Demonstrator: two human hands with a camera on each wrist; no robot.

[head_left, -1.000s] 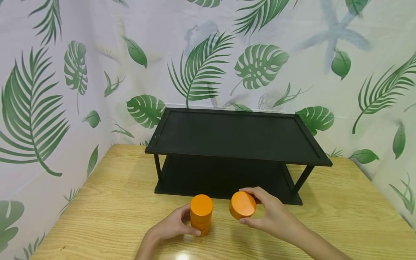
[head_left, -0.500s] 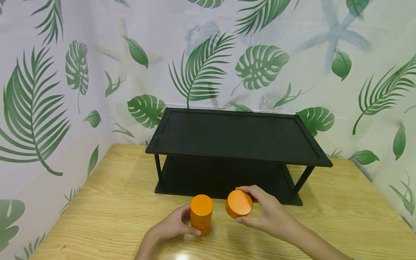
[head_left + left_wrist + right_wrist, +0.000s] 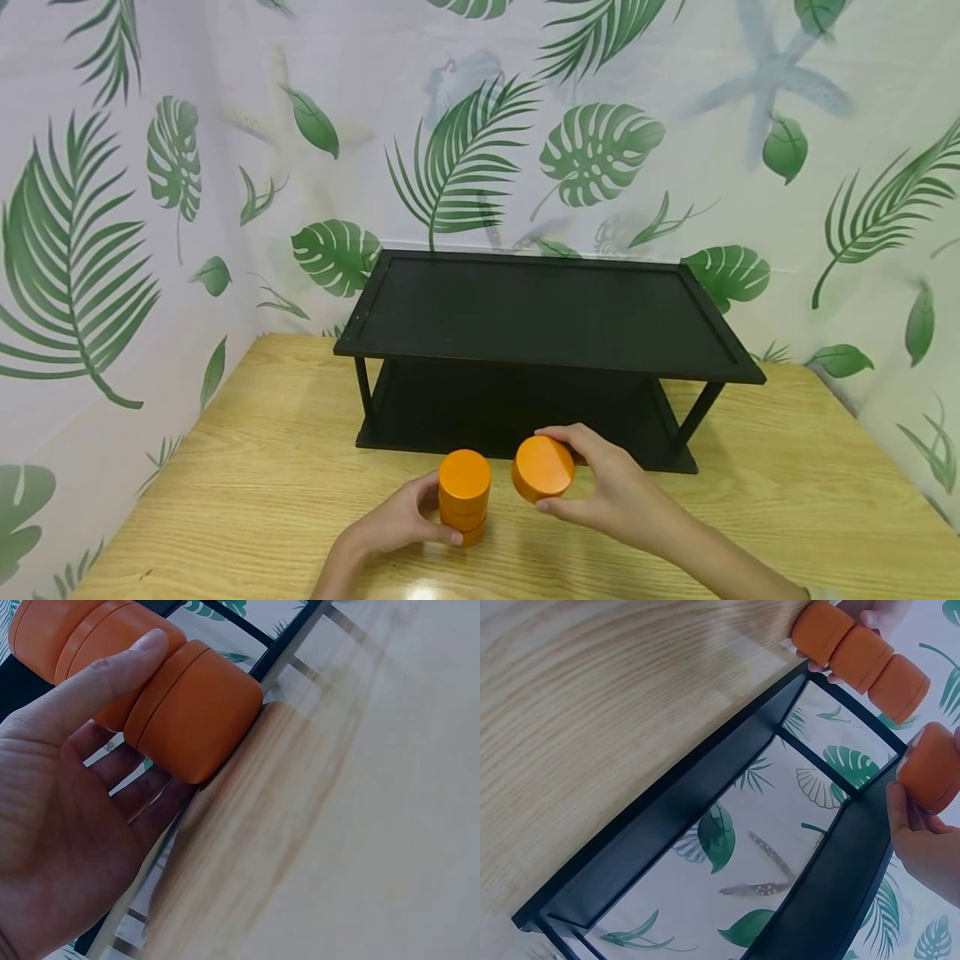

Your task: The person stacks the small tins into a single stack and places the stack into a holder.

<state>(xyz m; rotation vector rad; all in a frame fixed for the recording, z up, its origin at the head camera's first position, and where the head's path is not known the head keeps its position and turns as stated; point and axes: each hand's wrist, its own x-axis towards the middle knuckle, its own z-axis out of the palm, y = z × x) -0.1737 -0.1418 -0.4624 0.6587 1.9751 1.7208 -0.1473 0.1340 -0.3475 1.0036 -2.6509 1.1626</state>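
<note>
Three orange round lidded tins (image 3: 464, 500) stand in a column on the wooden table. My left hand (image 3: 393, 518) grips this stack from the left, its thumb across the front and its fingers behind. In the left wrist view the lowest tin (image 3: 199, 712) rests on the tabletop, with the thumb lying over the joint above it. A further orange tin (image 3: 543, 469) is pinched between the thumb and fingers of my right hand (image 3: 622, 496), tilted and raised just right of the stack. The right wrist view shows this tin (image 3: 932, 769) apart from the stack, beyond its top end.
Behind the hands stands a black two-tier rack (image 3: 540, 317), its lower shelf (image 3: 510, 408) close to the tabletop. The wooden table (image 3: 240, 492) extends to both sides. A leaf-printed cloth (image 3: 465, 158) hangs at the back and left.
My right hand has moved a little left and slightly up with its tin, closer to the stack. The left hand and the stack have stayed in place.
</note>
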